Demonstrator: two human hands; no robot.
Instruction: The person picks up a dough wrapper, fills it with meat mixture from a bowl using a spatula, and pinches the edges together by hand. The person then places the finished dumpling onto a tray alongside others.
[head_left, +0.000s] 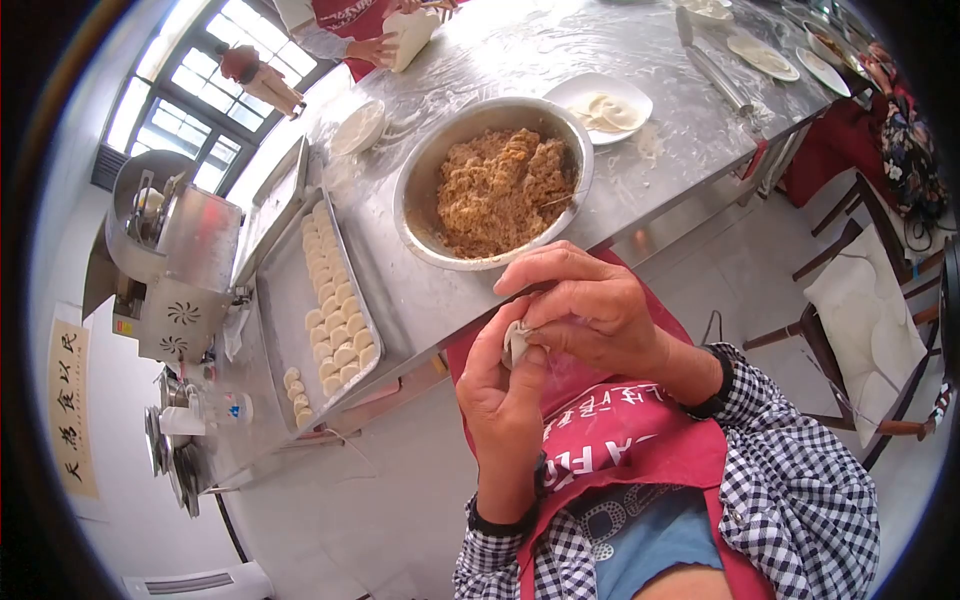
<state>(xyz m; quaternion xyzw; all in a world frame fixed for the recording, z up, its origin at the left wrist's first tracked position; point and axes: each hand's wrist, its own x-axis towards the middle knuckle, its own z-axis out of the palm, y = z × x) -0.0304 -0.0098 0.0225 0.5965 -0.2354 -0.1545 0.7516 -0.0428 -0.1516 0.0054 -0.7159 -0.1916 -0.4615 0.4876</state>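
Note:
A small whitish dumpling (515,343) is held between both hands in front of the red apron, mostly covered by the fingers. My left hand (500,385) cups it from below, its thumb against the dough. On the upper side, my right hand (590,310) pinches the dough edge between thumb and fingers. Just beyond the hands stands a steel bowl (410,225) of brown minced filling (500,185), with a thin utensil stuck in at its right side.
Left of the bowl, a metal tray (285,350) holds rows of pale round dough pieces (340,335). Behind the bowl is a white plate (640,95) with dough wrappers. A co-worker's hand (375,50) works at the far side. A chair (860,310) stands at right.

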